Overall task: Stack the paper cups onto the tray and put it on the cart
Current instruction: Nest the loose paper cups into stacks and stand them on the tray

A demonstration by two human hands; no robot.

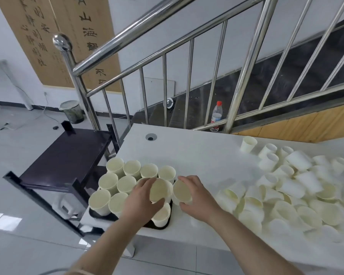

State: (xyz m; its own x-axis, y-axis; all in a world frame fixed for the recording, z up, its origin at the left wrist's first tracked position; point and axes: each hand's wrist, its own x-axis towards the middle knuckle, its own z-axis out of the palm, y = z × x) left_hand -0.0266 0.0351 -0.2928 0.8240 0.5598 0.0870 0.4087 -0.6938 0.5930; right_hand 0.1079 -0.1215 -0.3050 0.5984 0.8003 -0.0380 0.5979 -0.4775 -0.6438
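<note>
A dark tray [99, 214] sits at the white table's near-left corner, filled with several upright cream paper cups [126, 184]. My left hand [142, 199] grips one cup [158, 189] over the tray's right part. My right hand [197, 195] holds another cup [182, 191] at the tray's right edge. A big loose heap of paper cups [292, 187] lies on the right side of the table. The dark cart [68, 155] stands to the left of the table, its top shelf bare.
The white table [197, 153] has a round cable hole [151, 137] near its far-left corner. A steel stair railing [167, 62] rises behind it, with a plastic bottle [216, 116] on the stairs. A bin [72, 111] stands on the floor beyond the cart.
</note>
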